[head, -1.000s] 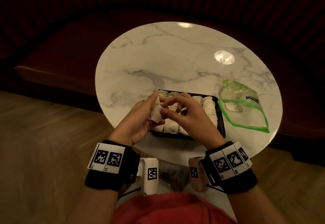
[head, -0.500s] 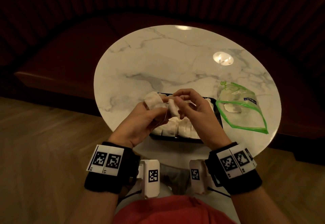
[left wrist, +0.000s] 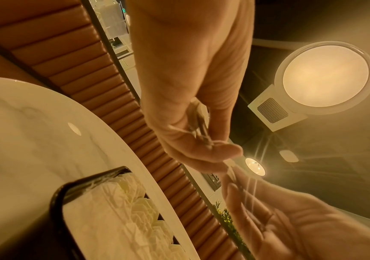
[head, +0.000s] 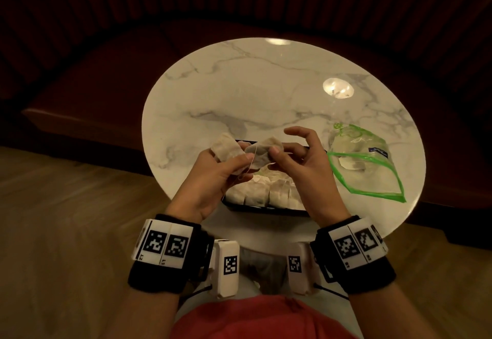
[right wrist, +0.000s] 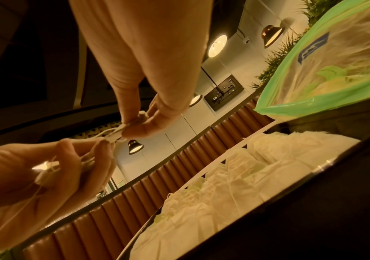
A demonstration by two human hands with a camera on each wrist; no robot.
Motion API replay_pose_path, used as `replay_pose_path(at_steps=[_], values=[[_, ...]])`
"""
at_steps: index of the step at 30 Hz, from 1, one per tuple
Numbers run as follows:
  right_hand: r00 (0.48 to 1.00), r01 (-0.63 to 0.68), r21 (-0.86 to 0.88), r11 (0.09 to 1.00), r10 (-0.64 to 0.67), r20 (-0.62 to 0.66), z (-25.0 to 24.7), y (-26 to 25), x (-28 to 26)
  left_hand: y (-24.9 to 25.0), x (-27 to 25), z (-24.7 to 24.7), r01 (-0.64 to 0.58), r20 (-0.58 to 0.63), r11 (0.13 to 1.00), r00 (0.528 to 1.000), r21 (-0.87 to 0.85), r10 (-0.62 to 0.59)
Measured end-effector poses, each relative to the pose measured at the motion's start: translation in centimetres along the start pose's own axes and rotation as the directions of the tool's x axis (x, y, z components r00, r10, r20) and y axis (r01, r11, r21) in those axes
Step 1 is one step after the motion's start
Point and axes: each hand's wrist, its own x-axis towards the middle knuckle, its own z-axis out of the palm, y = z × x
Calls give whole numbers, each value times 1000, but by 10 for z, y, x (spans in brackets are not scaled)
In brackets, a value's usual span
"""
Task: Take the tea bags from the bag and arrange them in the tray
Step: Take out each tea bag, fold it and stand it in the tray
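My left hand (head: 237,161) grips a small bunch of pale tea bags (head: 223,147) above the black tray (head: 266,210). Beside it my right hand (head: 275,151) pinches one tea bag (head: 262,153) between thumb and forefinger, its other fingers spread. A thin string runs between the two hands. In the right wrist view the right fingertips (right wrist: 141,126) squeeze the tea bag's edge (right wrist: 118,133), and the left hand (right wrist: 45,176) holds a paper tag (right wrist: 45,173). Rows of tea bags (head: 269,192) fill the tray. The clear zip bag (head: 364,168) with a green rim lies right of the tray, tea bags still inside.
The round marble table (head: 253,93) stands in front of a dark padded bench (head: 93,80). The tray sits at the table's near edge, the zip bag near the right edge. Wooden floor (head: 66,232) lies on both sides.
Both hands have lifted from the tray. The right hand has drawn one tea bag away from the bunch in the left hand, and its free fingers have spread.
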Motion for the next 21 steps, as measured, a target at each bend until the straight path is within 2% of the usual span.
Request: replay_pose_path(at_steps=[6, 10, 13, 16, 19, 21], values=[[997, -59, 111, 992, 64, -45, -1, 6, 2, 2, 4, -3, -32, -121, 994, 992, -104, 19], [996, -29, 101, 994, 37, -76, -5, 9, 6, 2, 5, -10, -47, -179, 992, 984, -116, 25], [993, 51, 46, 998, -46, -109, -4, 7, 4, 3, 4, -8, -37, -194, 993, 981, -113, 14], [975, 184, -76, 980, -192, -112, 2, 4, 1, 6, 0, 2, -25, -126, 997, 992, -71, 16], [942, 325, -200, 924, -334, -11, 8, 6, -3, 9, -4, 9, -23, -35, 1000, 999, 5, 23], [932, 361, -230, 904, -357, 59, 9, 9, -4, 11, -6, 8, -35, -34, 999, 999, 29, 36]])
